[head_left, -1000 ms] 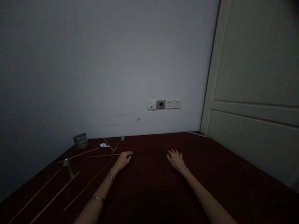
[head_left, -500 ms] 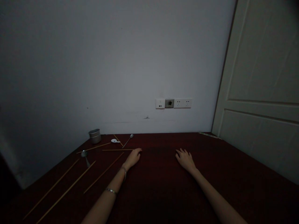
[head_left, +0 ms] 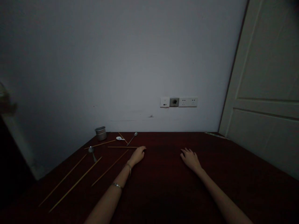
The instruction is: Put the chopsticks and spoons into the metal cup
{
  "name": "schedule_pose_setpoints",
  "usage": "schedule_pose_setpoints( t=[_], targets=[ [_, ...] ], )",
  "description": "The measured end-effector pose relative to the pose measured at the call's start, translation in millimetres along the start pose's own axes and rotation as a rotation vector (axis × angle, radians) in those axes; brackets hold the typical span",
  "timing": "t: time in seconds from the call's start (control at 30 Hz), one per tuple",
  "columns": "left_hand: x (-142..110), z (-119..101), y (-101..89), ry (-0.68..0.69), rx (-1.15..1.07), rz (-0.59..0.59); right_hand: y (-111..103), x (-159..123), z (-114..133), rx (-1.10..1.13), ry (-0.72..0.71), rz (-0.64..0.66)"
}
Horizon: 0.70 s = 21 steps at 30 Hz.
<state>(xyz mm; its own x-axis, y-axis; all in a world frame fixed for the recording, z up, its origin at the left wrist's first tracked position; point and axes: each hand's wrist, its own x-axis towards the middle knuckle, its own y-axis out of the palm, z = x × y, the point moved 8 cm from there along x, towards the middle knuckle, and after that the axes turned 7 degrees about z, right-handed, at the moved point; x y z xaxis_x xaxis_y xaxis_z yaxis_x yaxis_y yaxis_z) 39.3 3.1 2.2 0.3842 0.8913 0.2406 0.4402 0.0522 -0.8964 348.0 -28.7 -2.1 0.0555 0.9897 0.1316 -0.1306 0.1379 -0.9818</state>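
Observation:
My left hand lies palm down on the dark red table, its fingers stretched forward and holding nothing. The right end of a wooden chopstick meets or passes under that hand; I cannot tell which. My right hand rests flat on the table with its fingers spread, apart from any object. Left of my left arm, another chopstick lies at a slant. Beyond it are a metal spoon, a white spoon and a long-handled metal spoon.
A metal cup stands at the back left corner. Several more chopsticks lie scattered on the left. The wall behind carries sockets. A thin flat strip lies at the back right, beside a pale door.
The view has turned left, so everything appears shifted right, and a dark opening now shows at the far left. Both hands stay in place on the table.

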Motion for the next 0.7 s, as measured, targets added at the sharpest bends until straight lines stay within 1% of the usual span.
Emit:
schedule_pose_setpoints(
  t=[0.23,0.33,0.4,0.43,0.5,0.53,0.57,0.6,0.67,0.7],
  targets=[
    [-2.1,-1.7,-0.5,0.005,-0.003,0.000,0.9,1.1,-0.2,0.001,-0.003,-0.012],
    [-3.0,-2.0,-0.3,-0.022,0.009,-0.004,1.0,3.1,-0.7,-0.004,-0.013,-0.019],
    [-2.7,-6.0,-1.7,-0.046,0.012,0.000,-0.4,5.2,-1.8,0.006,-0.004,-0.012],
    [-2.5,-10.0,-2.9,-0.058,0.009,0.017,-1.5,6.7,-2.1,0.020,0.008,0.000],
    [-3.1,-22.6,-6.3,-0.075,-0.014,0.099,-5.8,10.1,1.6,0.065,0.020,0.026],
    [-4.7,-32.0,-7.9,-0.065,-0.034,0.177,-9.6,12.0,7.3,0.092,0.011,0.034],
    [-7.7,-44.4,-11.2,-0.022,-0.052,0.261,-14.6,13.8,16.2,0.120,-0.011,0.036],
    [-11.7,-57.5,-20.3,0.036,-0.064,0.296,-20.7,15.4,28.4,0.149,-0.045,0.034],
    [-22.1,-78.0,-54.6,0.135,-0.027,0.220,-34.4,16.8,60.4,0.207,-0.113,0.024],
    [-29.0,-83.4,-73.8,0.165,0.015,0.173,-40.3,16.4,79.8,0.242,-0.147,0.031]
  ],
)
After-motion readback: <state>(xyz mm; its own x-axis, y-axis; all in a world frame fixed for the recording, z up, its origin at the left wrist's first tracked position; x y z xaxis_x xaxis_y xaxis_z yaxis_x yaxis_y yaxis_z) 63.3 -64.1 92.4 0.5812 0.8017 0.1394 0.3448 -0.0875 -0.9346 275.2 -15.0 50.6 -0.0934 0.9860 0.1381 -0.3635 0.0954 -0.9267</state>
